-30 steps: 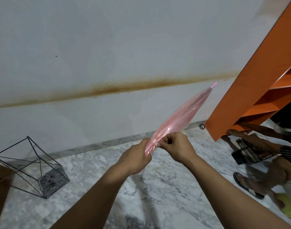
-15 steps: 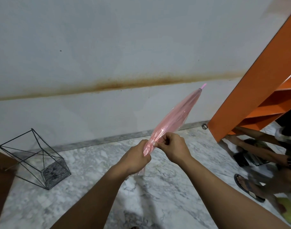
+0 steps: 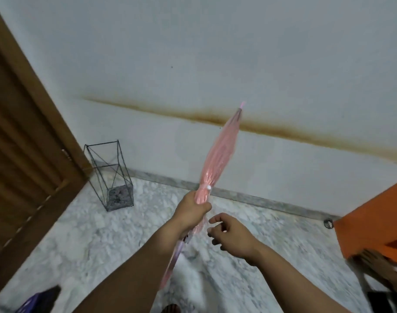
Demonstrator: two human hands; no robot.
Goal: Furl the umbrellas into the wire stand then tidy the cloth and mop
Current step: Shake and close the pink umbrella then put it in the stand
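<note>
Change from the two earlier frames: there both our hands pinched the pink umbrella (image 3: 217,159) at its lower end; now only the left hand (image 3: 191,210) grips it. The right hand (image 3: 232,237) has let go and sits just right of and below the left, fingers loosely curled, holding nothing. The umbrella's tie band is now wrapped around the canopy with a white snap showing just above the left fist; earlier it was still being worked between the fingers. View has swung left: a brown door (image 3: 19,154) now shows far left of the left hand.

Umbrella position: furled, tilted, tip pointing up and away from the left hand toward the stained wall (image 3: 283,64); its lower part runs down beside the left forearm.

Wire stand (image 3: 111,175): upright on the marble floor (image 3: 80,245), well left of the left hand, apart from the umbrella.
</note>
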